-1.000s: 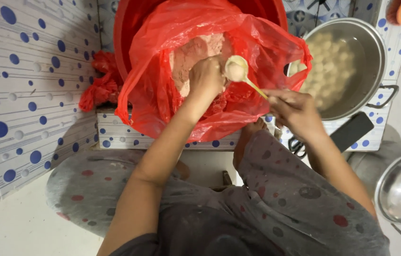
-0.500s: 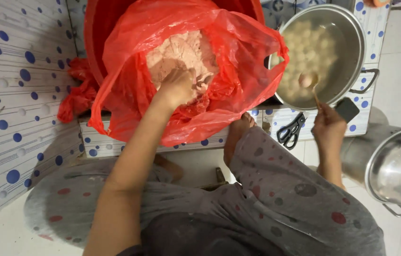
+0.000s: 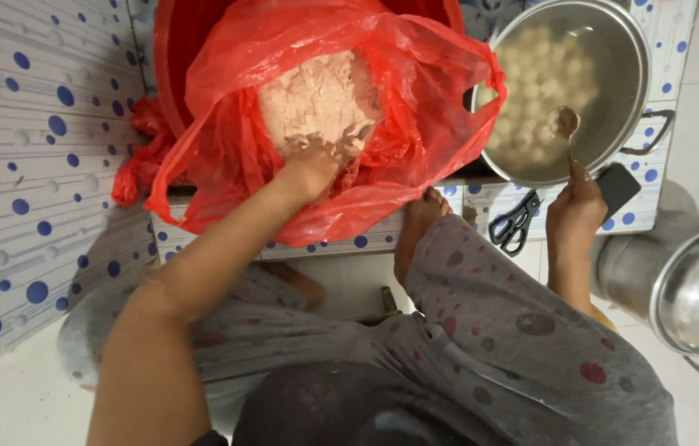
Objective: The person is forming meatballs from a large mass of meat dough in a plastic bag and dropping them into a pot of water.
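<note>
The left arm stretches up toward twelve o'clock, its left hand [image 3: 310, 169] sunk into the pale paste [image 3: 320, 103] inside the red bag [image 3: 416, 74], fingers buried (whether they clutch any paste, I cannot tell). At three o'clock the right hand [image 3: 574, 216] closes around a spoon [image 3: 565, 124], its bowl dipped among the pale balls in the steel pot [image 3: 622, 49].

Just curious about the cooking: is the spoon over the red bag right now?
No, the right hand holds the spoon over the metal pot of pale balls, beside the red bag.
</note>
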